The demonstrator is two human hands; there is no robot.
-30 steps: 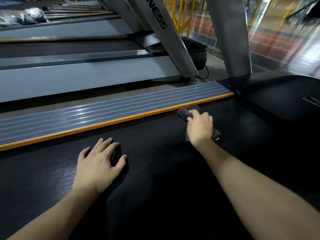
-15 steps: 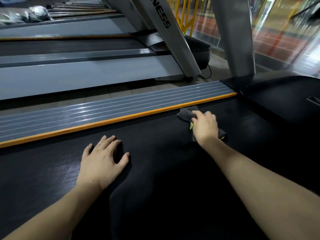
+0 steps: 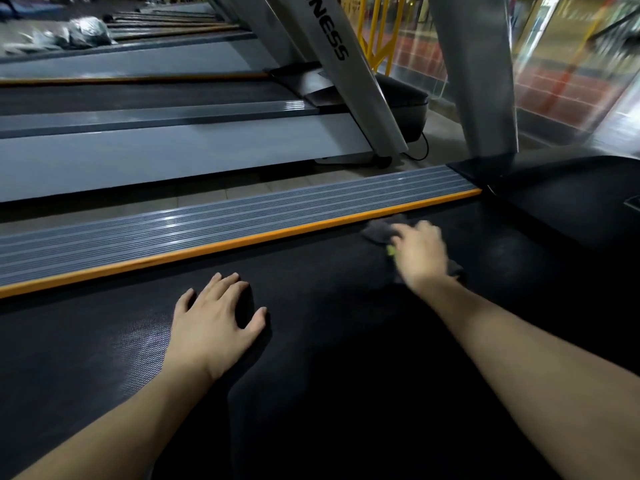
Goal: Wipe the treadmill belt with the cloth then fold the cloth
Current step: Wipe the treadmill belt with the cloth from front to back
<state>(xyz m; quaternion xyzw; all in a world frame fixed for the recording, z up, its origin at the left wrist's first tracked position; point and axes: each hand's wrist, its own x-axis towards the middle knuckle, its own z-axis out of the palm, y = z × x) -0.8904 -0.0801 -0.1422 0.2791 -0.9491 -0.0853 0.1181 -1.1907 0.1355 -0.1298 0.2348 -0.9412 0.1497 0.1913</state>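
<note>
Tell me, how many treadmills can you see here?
3, maybe more. The nearest treadmill lies under both hands, the second treadmill sits beside it on the left, the third treadmill beyond; more machines may stand out of frame.

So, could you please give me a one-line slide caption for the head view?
Right hand wiping the treadmill belt with a grey cloth; left hand resting flat.

Right hand (image 3: 420,252) presses cloth (image 3: 381,231) (blurred) on belt (image 3: 104,341).

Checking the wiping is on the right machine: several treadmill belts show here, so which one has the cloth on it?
The nearest belt, beside the orange strip. The right hand presses the grey cloth on it; the left hand rests flat. Farther belts are bare.
</note>
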